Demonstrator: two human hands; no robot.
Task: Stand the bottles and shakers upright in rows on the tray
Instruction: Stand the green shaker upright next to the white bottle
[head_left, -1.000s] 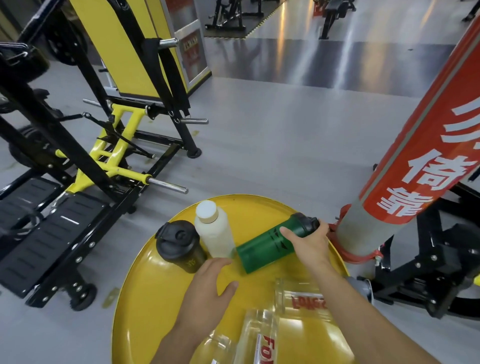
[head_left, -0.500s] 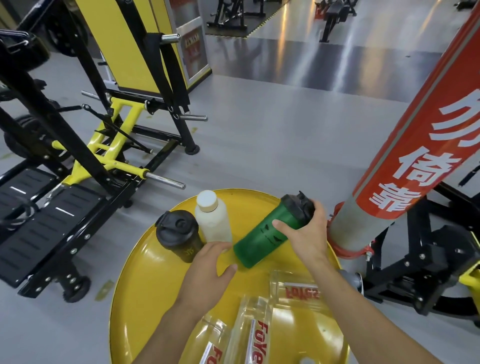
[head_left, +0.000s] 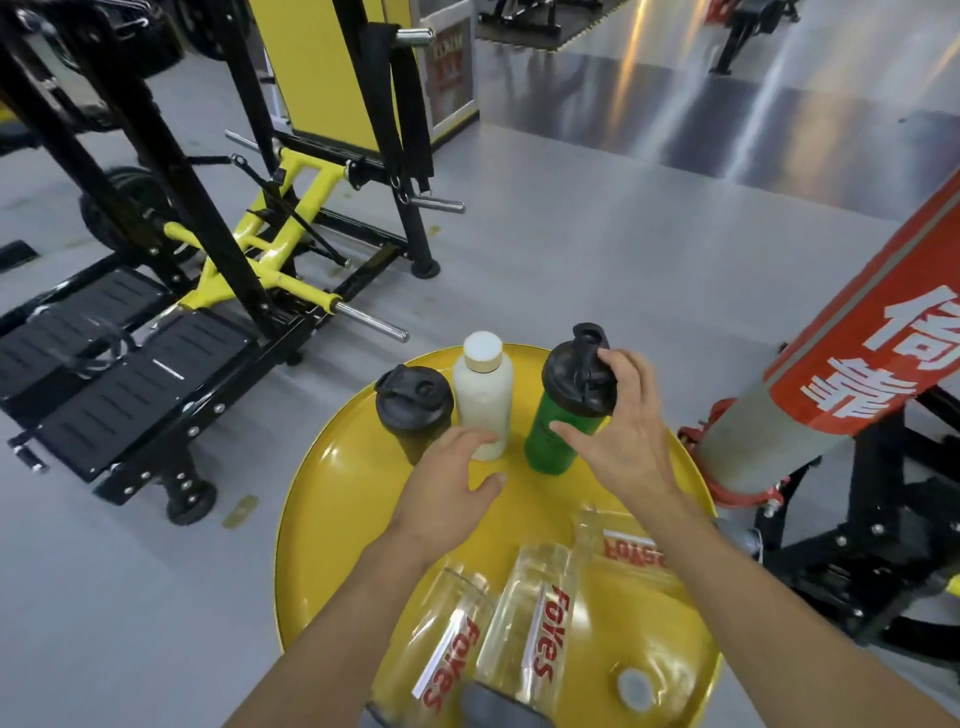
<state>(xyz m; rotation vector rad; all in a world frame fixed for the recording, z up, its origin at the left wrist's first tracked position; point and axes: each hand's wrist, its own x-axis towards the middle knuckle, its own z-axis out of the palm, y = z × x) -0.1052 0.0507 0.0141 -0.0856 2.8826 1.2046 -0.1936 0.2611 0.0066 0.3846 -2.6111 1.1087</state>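
A round yellow tray (head_left: 332, 499) fills the lower middle of the view. At its far edge three containers stand upright in a row: a black shaker (head_left: 413, 410), a white bottle (head_left: 482, 395) and a green shaker (head_left: 558, 421) with a black lid. My right hand (head_left: 618, 431) is shut on the green shaker, fingers at its lid and thumb on its side. In front of the white bottle my left hand (head_left: 449, 483) hovers open, fingertips touching its base. Three clear bottles with red lettering (head_left: 540, 618) lie flat on the near half of the tray.
A black and yellow gym machine (head_left: 208, 249) with protruding steel pegs stands left of the tray. A red and grey padded column (head_left: 841, 374) leans close by the tray's right edge, with black machine frames behind it. Grey floor stretches beyond.
My right hand has tipped the green shaker from lying on its side to standing upright beside the white bottle. My left hand has stayed near the white bottle's base.
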